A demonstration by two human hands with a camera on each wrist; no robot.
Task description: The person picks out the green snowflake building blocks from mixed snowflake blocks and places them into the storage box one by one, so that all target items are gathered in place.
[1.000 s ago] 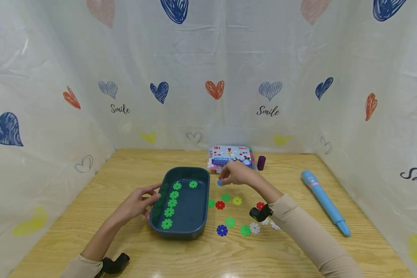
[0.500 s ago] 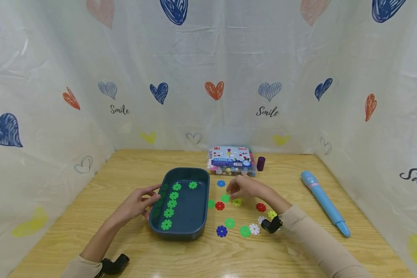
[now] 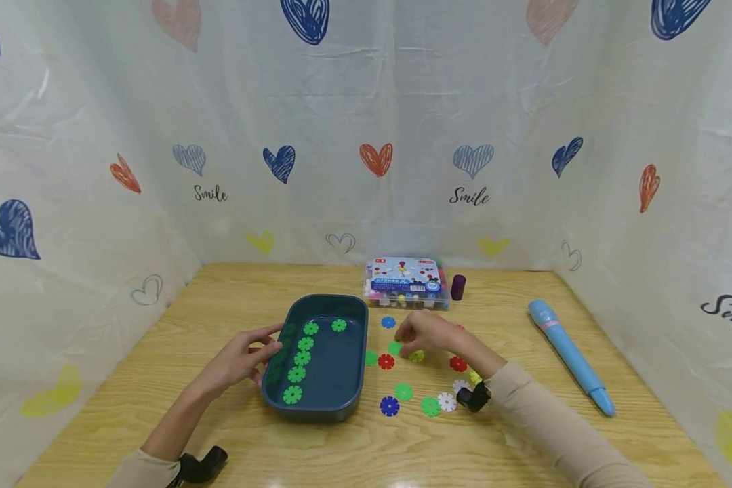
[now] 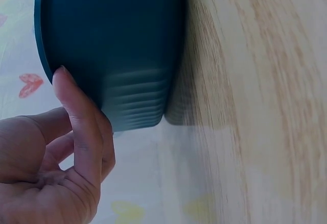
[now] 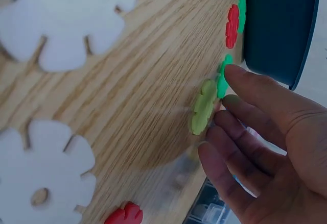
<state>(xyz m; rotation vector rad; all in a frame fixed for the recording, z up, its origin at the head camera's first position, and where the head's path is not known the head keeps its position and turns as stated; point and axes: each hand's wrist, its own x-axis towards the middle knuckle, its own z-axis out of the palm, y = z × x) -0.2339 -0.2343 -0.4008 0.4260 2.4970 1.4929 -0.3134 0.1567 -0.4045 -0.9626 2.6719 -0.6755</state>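
Between the tabletop's (image 3: 500, 305) side edges, my relaxed left hand (image 3: 244, 352) touched the tray (image 3: 335, 369); whether my right hand (image 3: 425, 332) pinched the nearest green disc (image 3: 393, 348), I couldn't tell.

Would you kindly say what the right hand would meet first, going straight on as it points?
The right hand would probably meet the green disc just ahead; whether they already touch is unclear.

Curtained booth-like enclosure, kind of surrounding room not determinable, pale creased sheeting (image 3: 341, 102) forming rear and both side walls, printed hearts (image 3: 376, 159) and "Smile" lettering (image 3: 470, 196) on the sheeting, light wood-grain tabletop (image 3: 494, 305) between the side walls.
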